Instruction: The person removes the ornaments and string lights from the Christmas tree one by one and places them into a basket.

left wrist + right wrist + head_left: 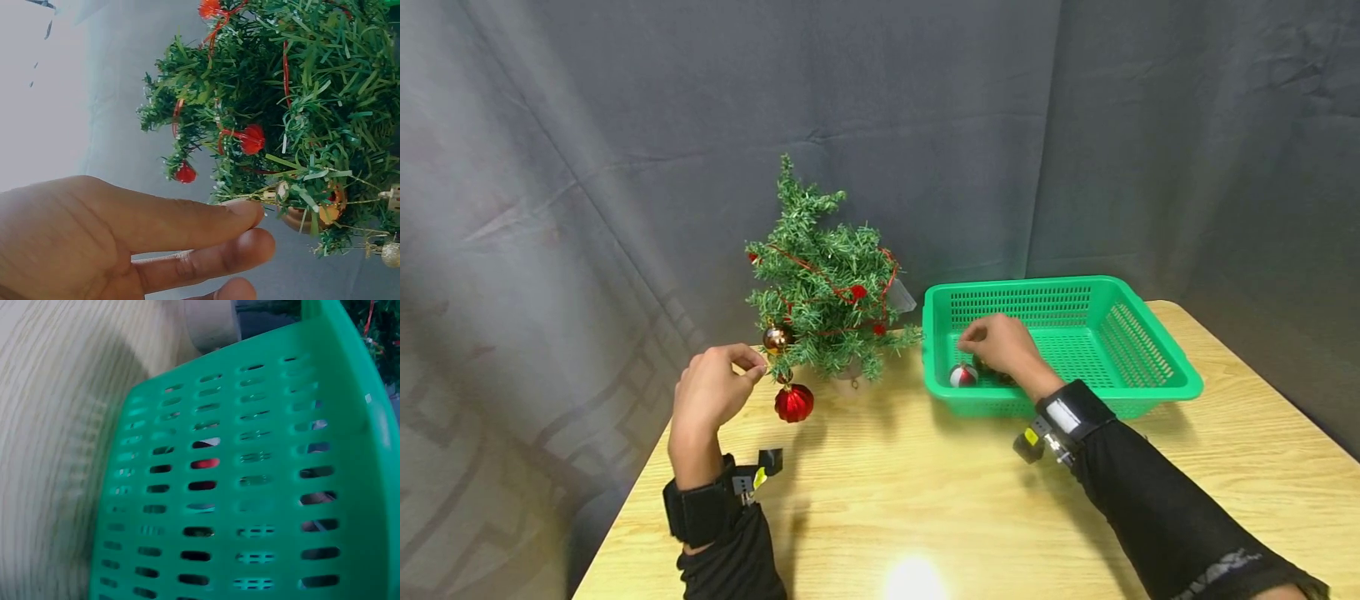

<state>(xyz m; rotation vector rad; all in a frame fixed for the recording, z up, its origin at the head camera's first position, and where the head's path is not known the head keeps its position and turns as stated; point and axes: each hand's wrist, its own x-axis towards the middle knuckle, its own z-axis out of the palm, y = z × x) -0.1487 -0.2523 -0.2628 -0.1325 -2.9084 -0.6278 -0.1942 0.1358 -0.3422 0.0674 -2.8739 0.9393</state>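
A small green Christmas tree stands on the table with a red garland around it. At its lower left hang a shiny gold bauble and, below that, a ribbed red ornament. My left hand is beside these two; in the left wrist view its thumb overlaps the gold bauble's string, its fingers fairly straight and fingertips close together. My right hand reaches into the green basket, bent fingers above a red-and-white bauble. A darker ornament lies partly under that hand. I cannot tell whether its fingers hold anything.
The basket's perforated front wall fills most of the right wrist view, and bits of colour show through its slots. The wooden table extends in front of the tree and basket. A grey curtain hangs behind.
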